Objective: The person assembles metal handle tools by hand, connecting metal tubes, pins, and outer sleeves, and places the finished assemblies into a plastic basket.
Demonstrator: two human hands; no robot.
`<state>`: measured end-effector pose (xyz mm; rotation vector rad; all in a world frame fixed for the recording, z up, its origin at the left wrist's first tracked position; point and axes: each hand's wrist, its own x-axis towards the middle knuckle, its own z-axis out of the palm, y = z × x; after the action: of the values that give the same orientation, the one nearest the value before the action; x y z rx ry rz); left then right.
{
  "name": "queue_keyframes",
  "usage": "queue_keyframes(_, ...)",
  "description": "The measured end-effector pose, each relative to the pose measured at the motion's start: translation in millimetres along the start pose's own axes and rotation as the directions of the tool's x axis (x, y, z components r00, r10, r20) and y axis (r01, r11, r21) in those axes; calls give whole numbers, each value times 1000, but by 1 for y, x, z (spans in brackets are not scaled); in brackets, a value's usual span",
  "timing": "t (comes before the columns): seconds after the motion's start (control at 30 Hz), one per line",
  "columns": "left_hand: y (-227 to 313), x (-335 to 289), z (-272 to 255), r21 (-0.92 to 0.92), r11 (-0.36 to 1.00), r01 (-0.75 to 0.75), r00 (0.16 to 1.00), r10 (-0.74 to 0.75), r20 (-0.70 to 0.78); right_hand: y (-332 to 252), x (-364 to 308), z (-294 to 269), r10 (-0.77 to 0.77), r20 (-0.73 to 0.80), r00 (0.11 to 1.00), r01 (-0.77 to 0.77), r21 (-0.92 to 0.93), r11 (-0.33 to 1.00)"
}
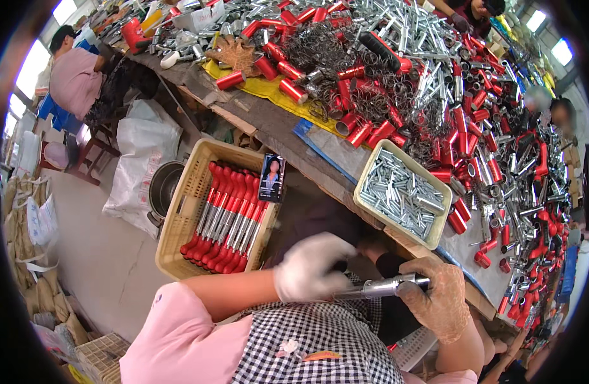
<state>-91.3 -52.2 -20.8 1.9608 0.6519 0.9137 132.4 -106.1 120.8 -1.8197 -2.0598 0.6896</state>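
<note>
My right hand (439, 299), in a tan and grey work glove, is closed around a chrome metal tube (381, 288) held nearly level in front of my checked apron. The tube has a stepped collar and a dark end by my thumb. My left hand (312, 267), in a white glove, is smeared by motion beside the tube's other end. Whether it touches the tube cannot be made out. Near my left hand stands a tan plastic crate (173, 224) holding a row of red-ended tools with chrome shafts (224, 221).
A long workbench (288, 150) runs along the far side, heaped with red sleeves, springs and metal pins. On its near edge sits a cream tray (445, 224) of short metal pins. A metal pot (165, 189) and white sack (141, 153) stand left. Other people sit around the bench.
</note>
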Motion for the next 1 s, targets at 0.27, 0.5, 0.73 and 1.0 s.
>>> queue_keyframes(0.27,47,43,47,-135,969,206,901,-134,413,-11,-7,4,-3,29,1000,4,-59,998)
queue_keyframes(0.5,42,41,47,-350,919,182,838,41,544,-8,-9,-6,-246,212,946,269,-87,959)
queue_keyframes(0.73,57,47,33,-213,895,393,834,-249,492,-12,-17,-33,-316,22,948,291,335,896)
queue_keyframes(1.0,51,45,49,-132,971,198,879,-117,463,2,-20,-17,-221,221,950,224,11,975)
